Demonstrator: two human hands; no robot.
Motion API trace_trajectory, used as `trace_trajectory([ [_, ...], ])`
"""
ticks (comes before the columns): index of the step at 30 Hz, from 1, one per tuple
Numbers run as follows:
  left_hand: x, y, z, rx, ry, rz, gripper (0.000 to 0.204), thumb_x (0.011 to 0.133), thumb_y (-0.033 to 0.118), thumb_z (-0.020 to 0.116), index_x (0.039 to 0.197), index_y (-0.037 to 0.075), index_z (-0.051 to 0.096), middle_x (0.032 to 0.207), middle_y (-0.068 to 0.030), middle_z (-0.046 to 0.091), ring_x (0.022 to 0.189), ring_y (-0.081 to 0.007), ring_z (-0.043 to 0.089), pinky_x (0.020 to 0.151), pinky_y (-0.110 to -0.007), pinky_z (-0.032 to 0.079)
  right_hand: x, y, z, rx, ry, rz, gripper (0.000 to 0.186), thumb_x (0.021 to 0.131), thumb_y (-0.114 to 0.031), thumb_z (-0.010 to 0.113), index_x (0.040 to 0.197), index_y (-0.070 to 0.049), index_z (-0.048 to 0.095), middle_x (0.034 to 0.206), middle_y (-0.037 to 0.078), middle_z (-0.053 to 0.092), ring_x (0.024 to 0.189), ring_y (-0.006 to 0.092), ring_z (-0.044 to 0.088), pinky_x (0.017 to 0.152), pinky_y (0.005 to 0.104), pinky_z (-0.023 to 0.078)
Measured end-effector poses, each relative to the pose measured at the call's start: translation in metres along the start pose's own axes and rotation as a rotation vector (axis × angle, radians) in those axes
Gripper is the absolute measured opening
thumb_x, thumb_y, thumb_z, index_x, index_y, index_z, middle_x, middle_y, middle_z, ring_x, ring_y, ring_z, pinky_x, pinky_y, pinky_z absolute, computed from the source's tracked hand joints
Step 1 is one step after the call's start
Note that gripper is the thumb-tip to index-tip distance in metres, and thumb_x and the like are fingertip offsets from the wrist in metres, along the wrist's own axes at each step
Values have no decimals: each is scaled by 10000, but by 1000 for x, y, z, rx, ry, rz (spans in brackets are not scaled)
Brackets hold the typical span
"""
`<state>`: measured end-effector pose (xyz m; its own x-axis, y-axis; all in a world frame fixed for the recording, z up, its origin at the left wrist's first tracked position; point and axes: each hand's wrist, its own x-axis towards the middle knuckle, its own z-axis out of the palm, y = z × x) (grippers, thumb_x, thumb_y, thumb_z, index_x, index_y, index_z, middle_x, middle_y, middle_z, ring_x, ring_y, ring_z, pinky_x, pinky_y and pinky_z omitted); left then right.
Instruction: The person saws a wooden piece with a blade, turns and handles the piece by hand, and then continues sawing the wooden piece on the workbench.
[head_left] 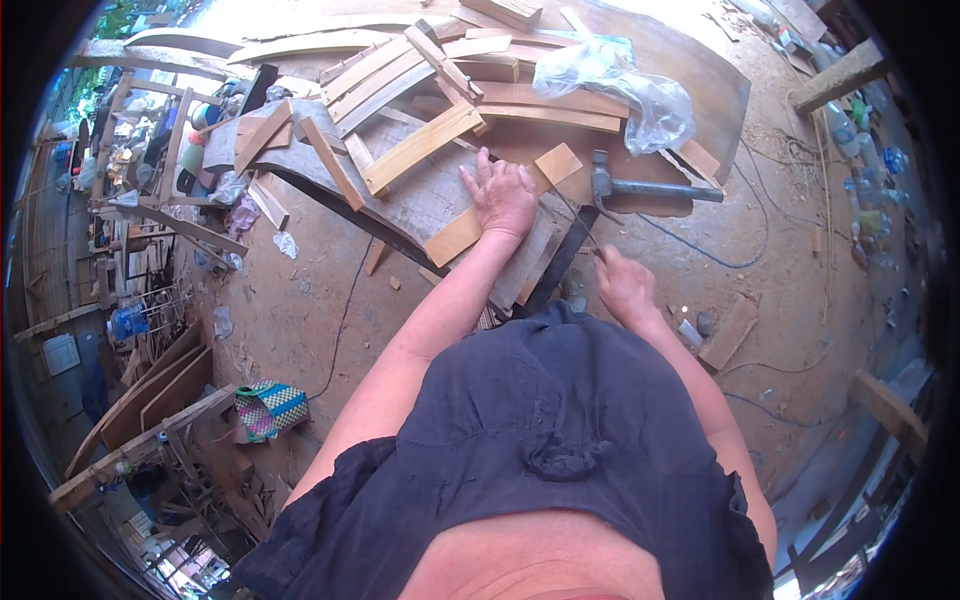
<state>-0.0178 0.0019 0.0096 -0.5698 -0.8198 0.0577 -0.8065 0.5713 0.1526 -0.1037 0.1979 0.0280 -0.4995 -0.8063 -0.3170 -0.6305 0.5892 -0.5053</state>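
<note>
My left hand (497,195) lies over a light brown wooden board (455,237), pressing it on the workbench with its fingers spread. The board slants across the bench's near edge, its right end (558,163) showing past my hand. My right hand (625,285) is closed round the handle end of a thin-bladed tool (577,215), which looks like a handsaw seen nearly edge-on. Its blade reaches up to the board, right of my left hand. The handle is mostly hidden in my fist. A hammer (650,188) with a metal head lies just beyond, to the right.
Slatted wooden frames (400,90) and long curved planks (545,105) are piled on the bench, with a clear plastic bag (640,95) on top. Cables (700,255) and offcuts (730,330) lie on the floor at the right. A woven basket (272,408) stands at the left.
</note>
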Motion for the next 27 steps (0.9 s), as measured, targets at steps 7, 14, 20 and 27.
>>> trace_trajectory([
  [7, 3, 2, 0, 22, 7, -7, 349, 911, 283, 391, 969, 50, 644, 1121, -77, 593, 1324, -282, 303, 1089, -598, 127, 35, -18, 5, 67, 81, -52, 225, 909, -297, 485, 962, -94, 565, 792, 207, 639, 788, 404, 619, 689, 519, 460],
  [14, 3, -1, -1, 25, -19, -16, 360, 917, 289, 382, 970, 45, 642, 1139, -81, 582, 1323, -278, 297, 1088, -600, 127, -57, 34, -20, 112, 19, -15, 189, 901, -292, 505, 933, -116, 569, 716, 174, 629, 695, 376, 627, 607, 486, 461],
  [20, 3, -3, -3, -61, -40, 4, 338, 920, 304, 415, 1011, 55, 625, 1154, -94, 571, 1330, -286, 283, 1083, -614, 107, -42, 35, -36, 440, 289, 29, 180, 899, -281, 549, 969, -127, 610, 688, 154, 611, 668, 335, 623, 574, 425, 447],
  [27, -5, -19, -5, -139, -38, 131, 325, 926, 330, 438, 1081, 81, 578, 1237, -79, 513, 1350, -291, 261, 1088, -602, 89, -27, 20, -32, 393, 206, -32, 210, 912, -303, 528, 967, -110, 589, 714, 159, 623, 698, 349, 627, 586, 439, 454],
])
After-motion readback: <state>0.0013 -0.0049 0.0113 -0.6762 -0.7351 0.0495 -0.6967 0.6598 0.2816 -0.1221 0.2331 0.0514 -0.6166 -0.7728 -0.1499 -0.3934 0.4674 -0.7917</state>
